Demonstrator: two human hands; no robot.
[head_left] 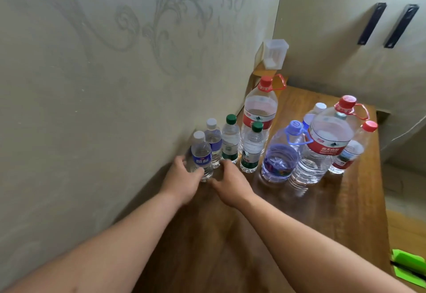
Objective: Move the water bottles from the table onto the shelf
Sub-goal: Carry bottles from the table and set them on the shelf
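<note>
Several water bottles stand on the wooden table along the wall. My left hand grips the nearest small bottle, which has a white cap and a blue label; the thumb lies across its front. My right hand is right beside it, thumb spread, fingertips near the bases of a second white-capped bottle and a green-capped bottle; it holds nothing that I can see. Farther right stand another green-capped bottle, two big red-capped jugs, a blue jug and a red-capped bottle.
A patterned wall runs along the table's left side. At the far corner a translucent plastic box sits on a small yellow stand. A cabinet with two black handles stands behind. A green object lies at the table's near right edge.
</note>
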